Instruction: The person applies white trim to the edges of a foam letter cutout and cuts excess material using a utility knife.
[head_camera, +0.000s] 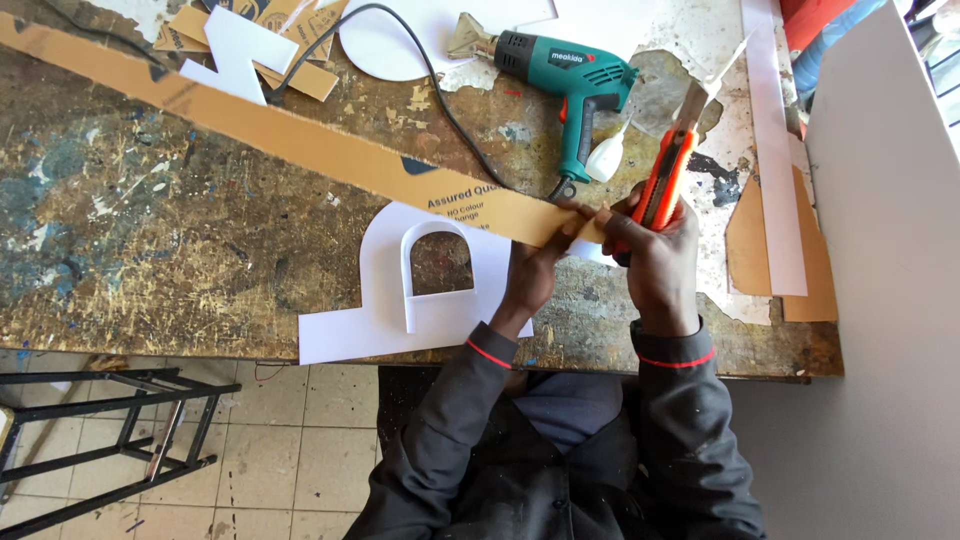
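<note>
The left hand (530, 270) is pressing down on the near end of a long cardboard strip (300, 140), fingers curled over its edge, close to the bench's (150, 260) front edge. The right hand (655, 255) is clenching an orange utility knife (668, 175), fingers wrapped tight around the handle, blade end pointing away toward the far edge. The strip is running diagonally off to the bench's far left corner. Under its near end a white sheet (385, 300) with an arch-shaped cutout is lying at the front edge. A green heat gun (570, 75) is resting toward the back, a small white glue bottle (606, 158) just beside its handle.
</note>
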